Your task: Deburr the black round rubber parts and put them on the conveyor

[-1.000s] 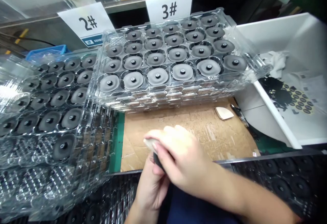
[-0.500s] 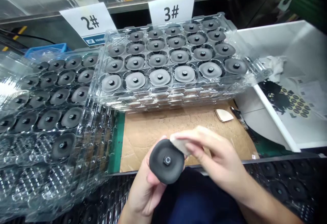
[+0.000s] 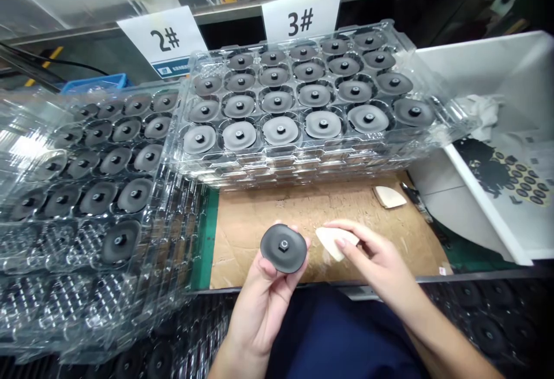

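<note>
Between the thumb and fingers of my left hand (image 3: 270,298) is a black rounded disc (image 3: 277,258) with a small metal-tipped stud at its centre, its stud side facing up. My right hand (image 3: 374,258) pinches a cream-white wedge-shaped pad (image 3: 333,241), possibly a sponge, pointed end towards the disc. A gap separates the pad from the disc. Both hands are over the brown cardboard sheet (image 3: 259,209). A second cream wedge pad (image 3: 390,197) lies on that cardboard, towards its far right corner.
Behind the cardboard stands a stack of clear plastic trays (image 3: 294,157) filled with similar black discs. Another clear tray stack (image 3: 173,217) is at the left. To the right is a white bin (image 3: 485,209) holding dark scraps and a crumpled white cloth (image 3: 487,115). Paper signs (image 3: 167,38) hang behind.
The pad in my right hand has come away from the disc's edge and moved right. My left hand has tilted the disc flatter and raised it slightly, keeping hold of it.
</note>
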A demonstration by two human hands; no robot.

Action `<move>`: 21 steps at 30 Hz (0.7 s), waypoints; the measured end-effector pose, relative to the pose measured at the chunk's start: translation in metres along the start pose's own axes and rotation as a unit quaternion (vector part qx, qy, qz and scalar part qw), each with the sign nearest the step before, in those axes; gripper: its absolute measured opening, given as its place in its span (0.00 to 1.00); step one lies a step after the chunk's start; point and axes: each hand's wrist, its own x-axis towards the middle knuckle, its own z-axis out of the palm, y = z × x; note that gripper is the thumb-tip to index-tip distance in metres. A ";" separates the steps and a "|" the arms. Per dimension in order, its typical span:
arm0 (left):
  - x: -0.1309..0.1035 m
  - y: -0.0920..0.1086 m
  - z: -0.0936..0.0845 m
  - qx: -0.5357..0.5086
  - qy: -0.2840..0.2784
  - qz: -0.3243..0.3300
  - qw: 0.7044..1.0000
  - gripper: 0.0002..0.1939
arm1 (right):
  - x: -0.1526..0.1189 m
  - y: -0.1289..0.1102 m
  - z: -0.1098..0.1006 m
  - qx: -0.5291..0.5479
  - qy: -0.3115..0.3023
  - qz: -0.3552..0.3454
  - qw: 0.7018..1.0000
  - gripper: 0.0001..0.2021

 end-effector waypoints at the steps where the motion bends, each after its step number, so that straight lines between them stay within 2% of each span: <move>1: -0.001 -0.001 0.001 0.008 -0.001 0.002 1.000 0.24 | 0.000 -0.011 -0.004 -0.021 0.019 -0.032 0.999 0.10; 3: -0.002 -0.003 0.003 0.035 -0.003 0.014 0.999 0.25 | 0.000 -0.033 -0.010 -0.054 0.038 -0.127 0.990 0.13; 4: -0.003 -0.004 0.003 0.050 -0.003 0.019 0.999 0.25 | 0.001 -0.043 -0.011 -0.063 0.026 -0.188 0.980 0.16; 6: -0.005 -0.007 0.002 0.073 0.003 0.031 0.997 0.24 | 0.006 -0.055 -0.008 -0.075 -0.039 -0.292 0.953 0.17; 8: -0.006 -0.009 -0.001 0.079 0.015 0.043 0.996 0.22 | 0.014 -0.057 -0.003 -0.116 -0.111 -0.317 0.935 0.16; 11: -0.008 -0.009 -0.006 0.076 0.040 0.068 0.994 0.24 | 0.022 -0.052 0.004 -0.160 -0.120 -0.262 0.944 0.16; 14: -0.006 -0.007 -0.006 0.080 0.053 0.077 0.992 0.27 | 0.027 -0.047 0.012 -0.052 -0.103 -0.236 0.965 0.15; 16: -0.003 -0.005 -0.005 0.072 0.049 0.085 0.993 0.27 | 0.032 -0.038 0.016 0.026 -0.109 -0.177 0.978 0.12; 19: 0.002 -0.001 -0.004 0.041 0.045 0.090 0.994 0.25 | 0.038 -0.010 0.019 0.060 -0.095 -0.054 0.992 0.09; 21: 0.004 0.002 -0.005 0.030 0.046 0.090 0.994 0.24 | 0.036 0.014 0.019 0.046 -0.069 -0.019 0.996 0.10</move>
